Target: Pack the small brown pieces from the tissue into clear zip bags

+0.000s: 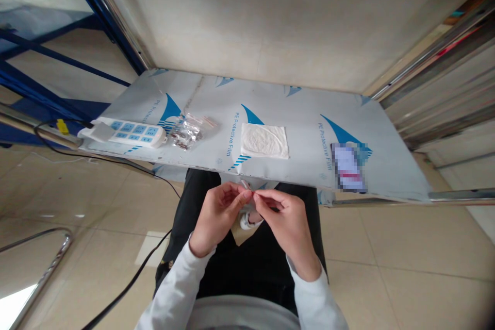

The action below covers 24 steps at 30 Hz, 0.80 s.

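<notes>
power strip (pixel 135 133): table's (pixel 305 113) left end, apparently set aside
plastic bags (pixel 189 131): beside strip, small parts inside
left hand (pixel 215 216): pinching slim item (pixel 245 184) just off near edge, seemingly steadying it
white pad (pixel 265 141): flat, mid-table
right hand (pixel 286 221): pinching same item, likely for fine control
phone (pixel 349 167): near edge, right, apart from hands

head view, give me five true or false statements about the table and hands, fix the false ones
1. The power strip lies left of the plastic bags. True.
2. The phone lies left of the white pad. False: it lies to the right of it.
3. The left hand and right hand are far apart. False: their fingertips meet.
4. The white pad lies flat on the table. True.
5. A small item shows at the fingertips. True.
</notes>
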Each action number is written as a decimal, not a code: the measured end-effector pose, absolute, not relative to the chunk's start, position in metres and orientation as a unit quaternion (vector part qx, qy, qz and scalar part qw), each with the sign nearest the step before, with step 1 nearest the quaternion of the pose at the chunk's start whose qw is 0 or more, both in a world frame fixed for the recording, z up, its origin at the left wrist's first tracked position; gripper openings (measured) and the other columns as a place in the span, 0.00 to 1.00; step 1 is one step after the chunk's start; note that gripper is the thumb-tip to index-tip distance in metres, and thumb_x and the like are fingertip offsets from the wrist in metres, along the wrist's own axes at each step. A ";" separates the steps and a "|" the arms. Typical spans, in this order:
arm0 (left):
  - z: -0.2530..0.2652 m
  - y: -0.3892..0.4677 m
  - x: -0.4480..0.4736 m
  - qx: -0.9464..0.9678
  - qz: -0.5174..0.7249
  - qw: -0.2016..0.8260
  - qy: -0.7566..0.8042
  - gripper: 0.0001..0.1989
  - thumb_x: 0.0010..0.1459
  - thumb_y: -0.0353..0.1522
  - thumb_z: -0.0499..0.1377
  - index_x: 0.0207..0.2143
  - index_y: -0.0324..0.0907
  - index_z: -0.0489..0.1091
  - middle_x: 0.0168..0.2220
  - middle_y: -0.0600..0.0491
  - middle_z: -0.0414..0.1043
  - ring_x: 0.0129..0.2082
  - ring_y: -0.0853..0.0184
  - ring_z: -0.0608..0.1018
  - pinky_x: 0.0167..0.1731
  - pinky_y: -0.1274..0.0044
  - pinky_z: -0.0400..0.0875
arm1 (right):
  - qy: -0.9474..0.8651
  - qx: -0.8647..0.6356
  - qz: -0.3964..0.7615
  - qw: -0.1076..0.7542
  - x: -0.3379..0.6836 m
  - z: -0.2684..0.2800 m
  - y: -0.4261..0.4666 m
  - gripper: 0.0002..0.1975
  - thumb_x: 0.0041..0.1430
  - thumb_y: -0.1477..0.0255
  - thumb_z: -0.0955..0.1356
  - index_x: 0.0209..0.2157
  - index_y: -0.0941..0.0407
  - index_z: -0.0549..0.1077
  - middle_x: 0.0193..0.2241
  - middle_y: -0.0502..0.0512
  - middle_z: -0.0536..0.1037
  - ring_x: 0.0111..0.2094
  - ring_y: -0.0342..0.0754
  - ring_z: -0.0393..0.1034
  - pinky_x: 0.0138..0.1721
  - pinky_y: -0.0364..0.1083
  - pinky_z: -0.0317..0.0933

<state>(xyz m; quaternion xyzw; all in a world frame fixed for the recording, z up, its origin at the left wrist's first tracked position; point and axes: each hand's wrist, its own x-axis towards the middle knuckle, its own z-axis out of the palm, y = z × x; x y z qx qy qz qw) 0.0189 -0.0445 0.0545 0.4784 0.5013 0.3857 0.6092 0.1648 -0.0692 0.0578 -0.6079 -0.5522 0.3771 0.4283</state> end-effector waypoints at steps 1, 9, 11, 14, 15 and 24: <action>0.056 -0.045 0.020 0.516 0.362 0.569 0.528 0.11 0.53 0.39 0.61 0.28 0.39 0.72 0.26 0.52 0.76 0.25 0.69 0.76 0.28 0.79 0.69 | -0.565 -0.628 0.325 0.425 0.164 0.057 -0.070 0.06 0.56 0.71 0.69 0.32 0.56 0.80 0.27 0.54 0.82 0.24 0.46 0.75 0.27 0.42 0.69; 0.077 -0.045 0.020 0.610 0.277 0.341 0.659 0.05 0.47 0.33 0.60 0.22 0.42 0.69 0.19 0.57 0.72 0.20 0.70 0.74 0.25 0.80 0.66 | -0.605 -0.648 0.109 0.450 0.166 0.064 -0.075 0.02 0.56 0.75 0.68 0.31 0.56 0.74 0.26 0.52 0.78 0.25 0.43 0.71 0.29 0.42 0.66; 0.082 -0.039 0.016 0.616 0.296 0.375 0.626 0.04 0.48 0.32 0.58 0.23 0.42 0.68 0.22 0.57 0.73 0.23 0.70 0.76 0.27 0.80 0.67 | -0.618 -0.602 0.186 0.471 0.173 0.066 -0.072 0.10 0.54 0.71 0.71 0.40 0.55 0.73 0.36 0.55 0.78 0.37 0.48 0.74 0.39 0.45 0.68; 0.087 -0.026 0.011 0.608 0.314 0.480 0.549 0.04 0.51 0.32 0.56 0.25 0.41 0.66 0.25 0.55 0.74 0.25 0.70 0.76 0.27 0.80 0.68 | -0.652 -0.504 0.329 0.461 0.185 0.065 -0.056 0.42 0.41 0.65 0.78 0.58 0.52 0.61 0.58 0.60 0.66 0.58 0.55 0.61 0.57 0.53 0.58; 0.088 -0.022 0.010 0.603 0.317 0.504 0.531 0.04 0.51 0.32 0.56 0.25 0.41 0.65 0.25 0.55 0.74 0.25 0.70 0.76 0.27 0.80 0.68 | -0.668 -0.474 0.366 0.441 0.188 0.064 -0.050 0.49 0.38 0.64 0.79 0.61 0.51 0.57 0.61 0.60 0.62 0.61 0.56 0.57 0.60 0.55 0.54; 0.107 0.004 0.014 0.664 0.276 0.463 0.518 0.03 0.48 0.30 0.55 0.23 0.41 0.64 0.20 0.58 0.67 0.20 0.74 0.68 0.22 0.81 0.61 | -0.626 -0.367 0.525 0.444 0.191 0.047 -0.007 0.28 0.42 0.65 0.77 0.46 0.52 0.69 0.44 0.54 0.71 0.47 0.52 0.68 0.49 0.50 0.63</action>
